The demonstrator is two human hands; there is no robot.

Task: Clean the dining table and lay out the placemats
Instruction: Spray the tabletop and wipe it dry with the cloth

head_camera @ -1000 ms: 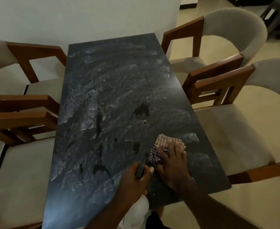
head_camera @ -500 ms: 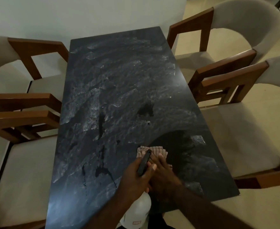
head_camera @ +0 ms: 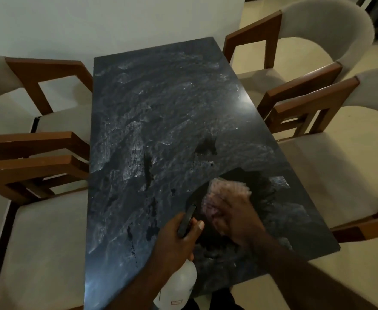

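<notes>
My left hand (head_camera: 174, 239) grips the spray bottle (head_camera: 180, 285) at the near edge; my right hand (head_camera: 236, 219) presses flat on the checked cloth (head_camera: 227, 190), near-right on the table (head_camera: 161, 97). I'd overlap strokes toward the smeared far end

Four chairs (head_camera: 60, 121) (head_camera: 43, 253) (head_camera: 317, 30) (head_camera: 328, 175), one table (head_camera: 172, 97), one cloth (head_camera: 226, 193), one bottle (head_camera: 179, 285)

You can sweep ahead and left across the dark marbled rectangular tabletop (head_camera: 161, 119); wooden-armed beige upholstered chairs (head_camera: 306, 104) hem both long sides, the white wall (head_camera: 116, 23) its far end.
</notes>
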